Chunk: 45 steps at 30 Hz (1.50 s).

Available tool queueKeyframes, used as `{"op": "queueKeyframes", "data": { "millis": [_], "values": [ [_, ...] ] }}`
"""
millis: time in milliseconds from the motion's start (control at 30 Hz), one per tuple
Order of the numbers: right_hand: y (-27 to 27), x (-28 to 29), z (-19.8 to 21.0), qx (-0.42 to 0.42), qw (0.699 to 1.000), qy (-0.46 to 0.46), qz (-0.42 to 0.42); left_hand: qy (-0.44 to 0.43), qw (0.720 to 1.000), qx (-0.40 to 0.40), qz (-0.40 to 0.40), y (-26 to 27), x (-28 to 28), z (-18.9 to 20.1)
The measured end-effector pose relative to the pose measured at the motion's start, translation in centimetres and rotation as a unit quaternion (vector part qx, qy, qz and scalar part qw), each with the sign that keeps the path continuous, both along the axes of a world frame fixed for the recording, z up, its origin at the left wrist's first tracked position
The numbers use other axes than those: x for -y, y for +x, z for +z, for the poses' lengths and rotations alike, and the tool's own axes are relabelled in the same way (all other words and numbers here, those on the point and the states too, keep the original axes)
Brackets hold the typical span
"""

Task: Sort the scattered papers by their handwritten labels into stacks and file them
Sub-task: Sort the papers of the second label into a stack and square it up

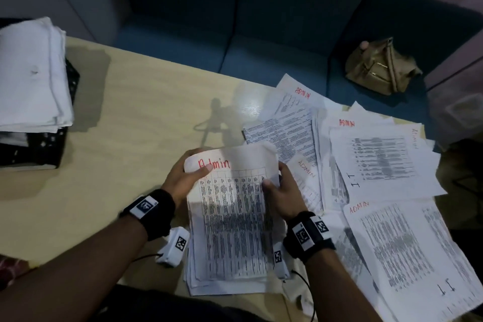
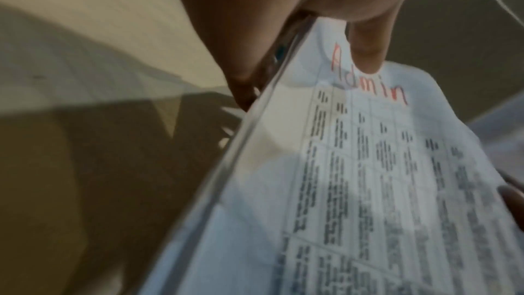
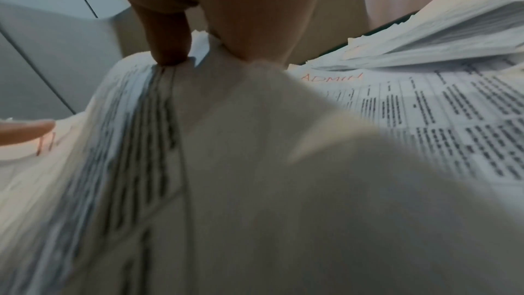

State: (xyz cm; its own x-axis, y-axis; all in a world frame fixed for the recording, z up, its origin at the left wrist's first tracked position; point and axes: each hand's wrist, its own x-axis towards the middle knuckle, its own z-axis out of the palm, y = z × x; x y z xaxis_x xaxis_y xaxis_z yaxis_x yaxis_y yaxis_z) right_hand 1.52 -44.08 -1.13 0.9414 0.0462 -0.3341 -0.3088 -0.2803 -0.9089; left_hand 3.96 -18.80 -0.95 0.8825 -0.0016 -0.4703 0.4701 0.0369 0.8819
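Note:
A stack of printed sheets, its top page marked "Admin" in red (image 1: 231, 212) (image 2: 368, 165) (image 3: 198, 165), stands tilted up near the table's front edge. My left hand (image 1: 187, 175) (image 2: 365, 53) grips its upper left edge, thumb on the front by the label. On the stack's upper right edge my right hand (image 1: 279, 191) (image 3: 170, 37) holds on, thumb on the front, fingers behind. Scattered papers (image 1: 379, 159) labelled "ADMIN" and "I T" lie spread over the right of the table; one "ADMIN" sheet (image 3: 425, 109) lies just beyond my right hand.
A black mesh tray (image 1: 52, 144) heaped with white papers (image 1: 31, 73) sits at the table's left edge. The wooden table (image 1: 130, 117) stretches between it and the papers. Behind is a blue sofa (image 1: 261, 42) with a tan bag (image 1: 379, 68) on it.

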Motion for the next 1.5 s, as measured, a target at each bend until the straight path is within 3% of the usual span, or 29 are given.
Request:
{"op": "queueKeyframes", "data": {
  "millis": [100, 233, 400, 500, 600, 700, 767, 867, 933, 1000, 1067, 1200, 1300, 1333, 1400, 1433, 1500],
  "values": [
    [0.9, -0.8, 0.6, -0.019, 0.999, 0.028, -0.003, 0.042, 0.996, 0.038, -0.067, 0.1, -0.1, -0.2],
    [3.2, -1.2, 1.2, 0.064, 0.993, -0.101, 0.008, 0.075, 0.984, 0.030, -0.159, 0.6, 0.0, -0.5],
    [3.0, -1.2, -0.8, 0.038, 0.978, -0.205, 0.024, 0.129, 0.971, 0.037, -0.197, 0.6, -0.3, -1.8],
    [2.2, -1.2, -1.6, 0.014, 0.976, -0.216, -0.033, 0.082, 0.983, 0.036, -0.157, -0.5, 0.0, -2.4],
    [1.9, -1.1, -1.4, 0.015, 0.975, -0.195, -0.106, 0.018, 0.992, -0.030, -0.122, -2.1, 0.8, -3.5],
    [2.1, -0.1, -0.1, 0.021, 0.981, -0.126, -0.147, 0.054, 0.989, -0.074, -0.116, -3.0, 1.9, -3.3],
    [2.0, 2.1, 1.0, 0.036, 0.976, -0.078, -0.199, 0.083, 0.987, -0.063, -0.120, -2.7, 1.8, -3.4],
    [0.8, 8.5, 2.1, 0.081, 0.930, -0.147, -0.328, 0.109, 0.986, -0.048, -0.119, -0.8, 1.4, -2.5],
    [-0.9, 14.0, 1.4, 0.066, 0.898, -0.246, -0.359, 0.115, 0.986, -0.034, -0.112, 0.5, 2.0, -1.4],
    [-3.1, 18.0, -0.1, -0.011, 0.892, -0.353, -0.283, 0.126, 0.985, -0.008, -0.118, 1.4, 3.5, -0.3],
    [-5.5, 19.6, -1.8, -0.068, 0.890, -0.424, -0.153, 0.140, 0.981, 0.005, -0.133, 1.7, 5.1, 0.2],
    [-8.1, 16.9, -2.6, -0.125, 0.901, -0.415, -0.023, 0.180, 0.968, 0.007, -0.178, 1.3, 8.3, -0.7],
    [-8.1, 14.5, -2.4, -0.083, 0.912, -0.401, 0.028, 0.197, 0.960, -0.004, -0.201, 0.6, 9.6, -1.8],
    [-7.8, 14.4, -2.4, -0.051, 0.924, -0.380, 0.021, 0.202, 0.958, -0.012, -0.204, 0.5, 9.8, -2.1],
    [-6.6, 15.1, -1.8, -0.014, 0.945, -0.317, -0.074, 0.214, 0.954, -0.017, -0.210, 0.3, 9.9, -2.5],
    [-5.9, 15.8, -1.4, -0.006, 0.944, -0.298, -0.142, 0.220, 0.951, -0.016, -0.215, 0.2, 9.9, -2.6],
    [-4.6, 18.1, -0.8, -0.027, 0.911, -0.314, -0.265, 0.230, 0.949, -0.016, -0.216, 0.2, 9.8, -2.5]
  ]
}}
